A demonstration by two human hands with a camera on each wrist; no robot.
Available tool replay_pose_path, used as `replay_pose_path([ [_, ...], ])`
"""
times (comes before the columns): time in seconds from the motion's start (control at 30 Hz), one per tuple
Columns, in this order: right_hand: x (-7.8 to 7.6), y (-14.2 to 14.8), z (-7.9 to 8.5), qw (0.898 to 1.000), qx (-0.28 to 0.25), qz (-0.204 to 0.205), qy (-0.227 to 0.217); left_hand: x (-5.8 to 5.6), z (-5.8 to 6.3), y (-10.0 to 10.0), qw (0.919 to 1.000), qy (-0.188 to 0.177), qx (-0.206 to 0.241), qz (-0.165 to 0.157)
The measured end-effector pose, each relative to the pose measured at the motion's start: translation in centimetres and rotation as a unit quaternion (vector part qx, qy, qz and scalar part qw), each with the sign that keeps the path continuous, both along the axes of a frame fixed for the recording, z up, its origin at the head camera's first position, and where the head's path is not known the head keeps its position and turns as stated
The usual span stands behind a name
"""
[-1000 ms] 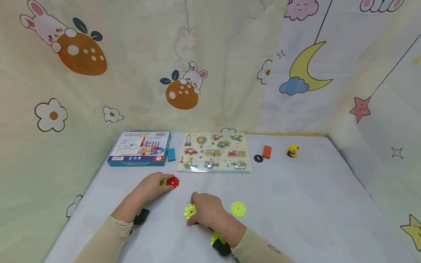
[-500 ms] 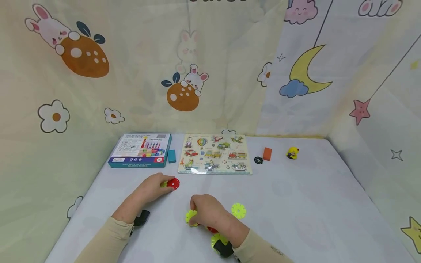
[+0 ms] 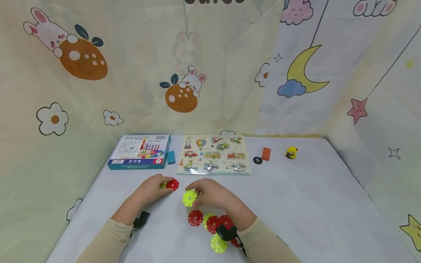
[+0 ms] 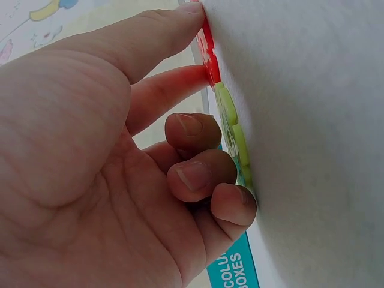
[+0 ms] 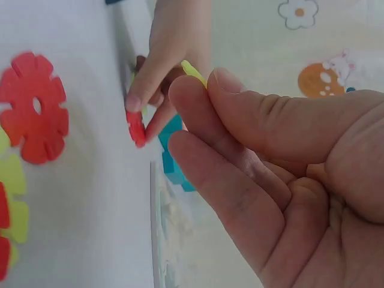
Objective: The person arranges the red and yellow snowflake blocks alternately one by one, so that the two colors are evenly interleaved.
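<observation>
A green disc (image 4: 231, 129) is being largely covered by the left hand (image 3: 152, 189); print on the blue box (image 3: 139, 156) is being rendered illegibly small.

Along the far edge of the white-covered table (image 3: 312, 204), a teal toy box (image 3: 140, 151) lies flat, with a small teal block (image 3: 171, 157) just beside its right end. Next to that sits a wooden vehicle peg puzzle (image 3: 214, 155), its pieces seated in the board. Further right, a small black disc (image 3: 257, 160) lies close to an orange block (image 3: 266, 153), and a yellow duck figure (image 3: 291, 152) stands a little apart from them. Printed cloth (image 3: 230, 62) hangs behind and to both sides, showing rabbits, flowers, a crescent moon with a cloud, and stars.
</observation>
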State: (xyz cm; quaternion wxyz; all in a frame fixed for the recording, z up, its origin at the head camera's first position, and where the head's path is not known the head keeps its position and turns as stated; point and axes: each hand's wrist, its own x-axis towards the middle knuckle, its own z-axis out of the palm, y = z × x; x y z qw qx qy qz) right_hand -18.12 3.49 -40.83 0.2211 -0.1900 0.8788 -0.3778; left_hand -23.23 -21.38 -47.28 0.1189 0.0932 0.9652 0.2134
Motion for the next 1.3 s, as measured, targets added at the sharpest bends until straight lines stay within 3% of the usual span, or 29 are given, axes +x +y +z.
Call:
replay_pose_path([
  [0.2, -3.1, -1.2, -0.6, 1.0, 0.004, -0.026, 0.006, 0.0, -0.1, -0.2, 1.0, -0.002, 0.002, 0.004],
  [0.4, -5.0, -2.6, -3.1, 0.993, 0.087, -0.057, 0.052, 0.1, -0.2, 0.0, 1.0, -0.004, 0.001, 0.003],
  [0.53, -5.3, -3.3, -4.5, 0.988, 0.117, -0.048, 0.088, 0.2, -0.4, -0.1, 0.9999, 0.007, -0.007, -0.006],
  [0.67, -5.3, -3.7, -4.8, 0.984, 0.129, -0.048, 0.11, 0.1, -0.2, -0.2, 0.9993, 0.024, -0.02, -0.02],
  [0.93, -5.5, -3.2, -4.3, 0.982, 0.136, -0.063, 0.113, -0.2, 0.1, -0.1, 0.9989, 0.031, -0.027, -0.022],
  [1.3, -5.5, -3.1, -4.9, 0.983, 0.128, -0.067, 0.115, -0.2, 0.5, 1.0, 0.9992, 0.032, -0.018, -0.015],
])
